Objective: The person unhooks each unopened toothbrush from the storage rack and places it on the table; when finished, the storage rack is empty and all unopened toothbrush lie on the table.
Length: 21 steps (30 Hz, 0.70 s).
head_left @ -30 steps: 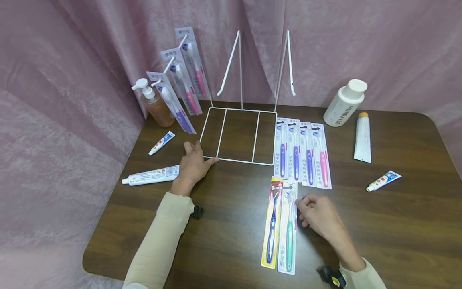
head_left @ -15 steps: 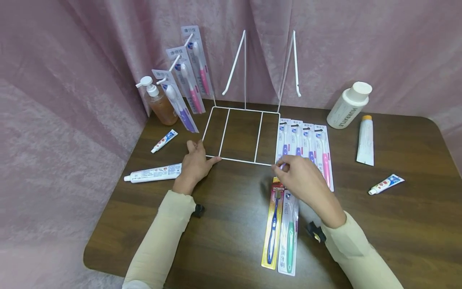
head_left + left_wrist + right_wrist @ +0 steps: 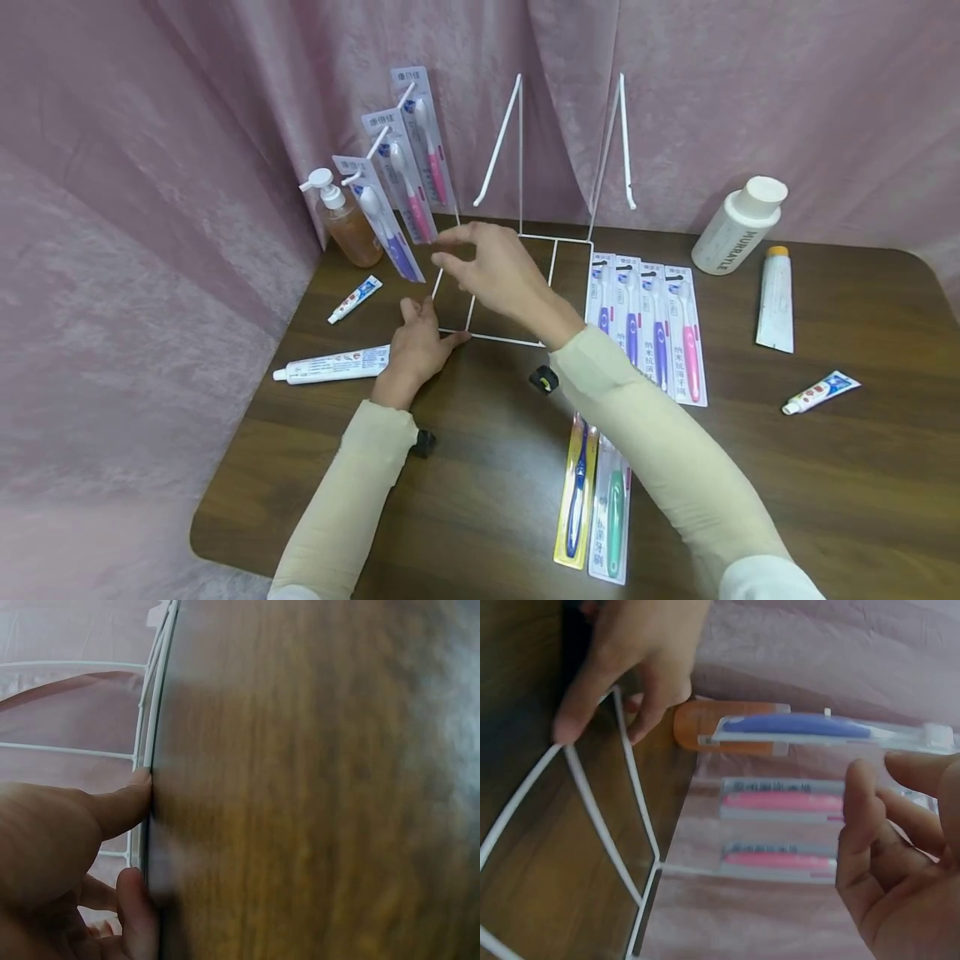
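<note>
My left hand point(image 3: 420, 342) grips the front left corner of a white wire display rack point(image 3: 553, 262), thumb on the front wire and fingers at the side wire. Above the rack's base is my right hand point(image 3: 498, 271), with nothing in it and its thumb and forefinger apart. Those fingertips point towards a packaged purple toothbrush point(image 3: 384, 221), which hangs foremost on the rack's left arm; the right wrist view shows a narrow gap. Two packaged pink toothbrushes point(image 3: 405, 183) hang behind it. The rack's middle arm point(image 3: 498, 137) and right arm point(image 3: 626, 137) carry no packs.
Several packaged toothbrushes point(image 3: 660, 333) lie right of the rack. A yellow-backed pack point(image 3: 576, 500) and a green toothbrush pack point(image 3: 615, 517) lie nearer. A pump bottle point(image 3: 352, 237) and toothpaste tubes point(image 3: 333, 367) stand or lie left; a white bottle point(image 3: 738, 225) and more tubes point(image 3: 776, 300) are right.
My right hand has moved from beside the green toothbrush pack, up and leftwards across the rack, its thumb and forefinger parting. My left hand stays on the rack's corner.
</note>
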Each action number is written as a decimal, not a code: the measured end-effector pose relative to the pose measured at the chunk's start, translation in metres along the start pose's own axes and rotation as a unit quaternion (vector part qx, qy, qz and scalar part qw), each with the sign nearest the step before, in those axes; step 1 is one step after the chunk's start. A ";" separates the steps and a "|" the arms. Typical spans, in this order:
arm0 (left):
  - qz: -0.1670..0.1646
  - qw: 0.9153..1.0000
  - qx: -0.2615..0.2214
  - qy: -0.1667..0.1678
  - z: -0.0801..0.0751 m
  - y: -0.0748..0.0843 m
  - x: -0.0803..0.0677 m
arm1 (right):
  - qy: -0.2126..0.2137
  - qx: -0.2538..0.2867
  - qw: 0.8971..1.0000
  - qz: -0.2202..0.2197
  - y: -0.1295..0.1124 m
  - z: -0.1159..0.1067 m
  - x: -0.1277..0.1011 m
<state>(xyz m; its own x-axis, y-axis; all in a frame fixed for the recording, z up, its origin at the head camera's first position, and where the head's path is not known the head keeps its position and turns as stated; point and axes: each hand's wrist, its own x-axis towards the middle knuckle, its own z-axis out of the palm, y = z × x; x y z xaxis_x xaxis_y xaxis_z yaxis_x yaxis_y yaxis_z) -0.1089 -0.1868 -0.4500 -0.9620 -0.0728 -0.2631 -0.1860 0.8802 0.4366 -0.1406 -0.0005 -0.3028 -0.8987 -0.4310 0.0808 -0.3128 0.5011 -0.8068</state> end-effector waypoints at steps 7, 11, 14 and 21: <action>0.022 1.000 0.007 0.017 0.011 -0.011 0.007 | 0.029 0.046 0.998 -0.014 -0.023 0.017 0.030; 0.026 1.000 -0.002 0.017 0.012 -0.011 0.008 | 0.051 0.033 0.998 -0.023 -0.029 0.024 0.035; 0.029 0.999 0.002 0.018 0.013 -0.011 0.009 | 0.053 0.041 0.998 -0.015 -0.031 0.027 0.036; 0.009 1.000 -0.014 0.003 -0.002 0.000 -0.006 | 0.067 0.072 0.995 -0.018 -0.033 0.030 0.032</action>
<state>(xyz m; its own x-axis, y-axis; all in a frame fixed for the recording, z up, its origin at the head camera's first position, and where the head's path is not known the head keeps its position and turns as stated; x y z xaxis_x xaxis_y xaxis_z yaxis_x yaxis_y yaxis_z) -0.1035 -0.1872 -0.4467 -0.9668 -0.0594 -0.2487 -0.1730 0.8683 0.4650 -0.1501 -0.0535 -0.2911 -0.9238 -0.3380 0.1795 -0.3058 0.3699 -0.8773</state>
